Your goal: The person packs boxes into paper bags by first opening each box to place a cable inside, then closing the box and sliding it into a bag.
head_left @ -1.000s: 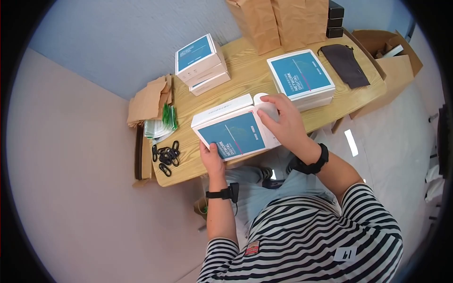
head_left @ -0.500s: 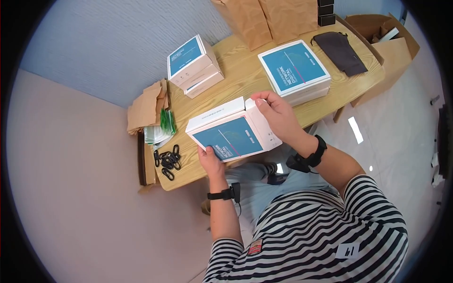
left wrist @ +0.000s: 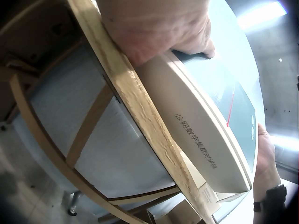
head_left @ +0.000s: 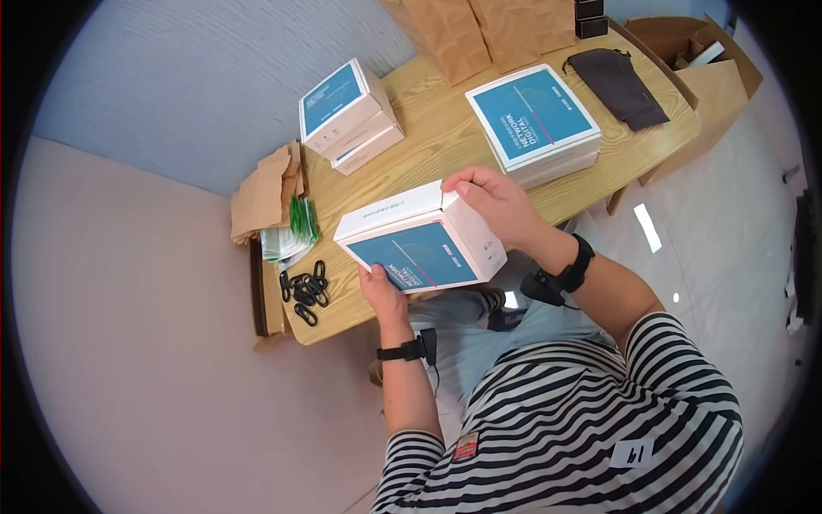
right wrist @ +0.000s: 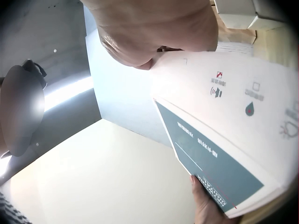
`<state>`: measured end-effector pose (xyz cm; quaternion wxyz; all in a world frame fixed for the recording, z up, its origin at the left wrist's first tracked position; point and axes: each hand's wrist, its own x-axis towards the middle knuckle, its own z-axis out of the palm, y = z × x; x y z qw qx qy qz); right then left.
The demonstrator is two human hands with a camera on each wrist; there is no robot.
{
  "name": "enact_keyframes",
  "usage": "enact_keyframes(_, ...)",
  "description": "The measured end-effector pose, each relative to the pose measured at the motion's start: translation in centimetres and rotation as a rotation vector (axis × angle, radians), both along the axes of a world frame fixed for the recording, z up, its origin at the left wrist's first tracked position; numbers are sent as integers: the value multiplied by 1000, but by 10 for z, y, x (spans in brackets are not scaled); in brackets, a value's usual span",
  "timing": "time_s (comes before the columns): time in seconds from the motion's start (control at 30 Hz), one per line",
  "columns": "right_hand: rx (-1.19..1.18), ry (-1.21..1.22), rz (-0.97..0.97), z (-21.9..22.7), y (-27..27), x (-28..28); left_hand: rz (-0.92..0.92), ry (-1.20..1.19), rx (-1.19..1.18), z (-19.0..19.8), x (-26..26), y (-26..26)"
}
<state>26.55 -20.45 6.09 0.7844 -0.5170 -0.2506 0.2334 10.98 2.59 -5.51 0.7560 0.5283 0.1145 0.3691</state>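
Observation:
A white cardboard box (head_left: 416, 255) with a blue printed face is held tilted above the front edge of the table. My left hand (head_left: 384, 292) grips its lower left corner, thumb on the blue face and the other fingers hidden behind. At the box's right end, my right hand (head_left: 499, 206) has its fingers curled over the top corner of the white end panel (head_left: 476, 239). In the right wrist view that panel shows small printed icons, with the right hand (right wrist: 159, 32) at its upper edge. Dark printed characters run along the box's narrow side (left wrist: 196, 142) in the left wrist view.
Similar boxes stand stacked at the back left (head_left: 351, 111) and right (head_left: 535, 124) of the wooden table (head_left: 428, 137). Brown paper bags (head_left: 479, 34), a dark pouch (head_left: 618, 88), black clips (head_left: 306, 291) and green-and-white packets (head_left: 295, 231) lie around. An open carton (head_left: 702, 103) stands beyond the right edge.
The right hand has moved left, folding the end flap in from standing away to lying against the box's end. The left hand keeps its grip; the view has shifted slightly.

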Motion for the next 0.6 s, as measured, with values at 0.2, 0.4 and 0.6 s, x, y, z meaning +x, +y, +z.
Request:
enact_keyframes(0.2, -50, -82, -72, -6, 7, -4, 9, 35, -35, 1, 0, 0)
enact_keyframes(0.4, -135, -49, -64, -56, -7, -17, 182, 166, -172, 12, 3, 0)
enact_keyframes(0.6, -107, 102, 184, -54, -21, -26, 141, 104, -216, 20, 11, 1)
